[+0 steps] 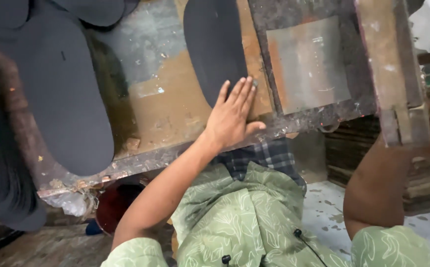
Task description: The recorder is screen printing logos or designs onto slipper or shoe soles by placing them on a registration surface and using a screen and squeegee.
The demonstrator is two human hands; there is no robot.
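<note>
Left hand (232, 118) lies flat, palm down, fingers straight and close together, thumb spread out to the side; it grips nothing. The fingertips (238, 88) rest on the lower end of a dark grey, elongated, round-ended foam sole blank (215, 44), while the palm sits on the worn brown work table (170, 109) with its rusty, chipped front edge. The blank lies lengthwise on the table, just left of a dull grey square metal plate (307, 63) set in a dark, grimy frame. A larger dark grey foam sheet with a rounded end (61, 94) lies well to the left, overlapping the table's edge, with more dark pieces at the top left corner. Right forearm (378, 188) rises toward a weathered wooden beam (397, 74) at the right; the right hand itself is hidden behind the beam, so finger state cannot be told. Green leaf-patterned shirt (244, 217) and a dark checked cloth (264, 155) fill the lower middle.
</note>
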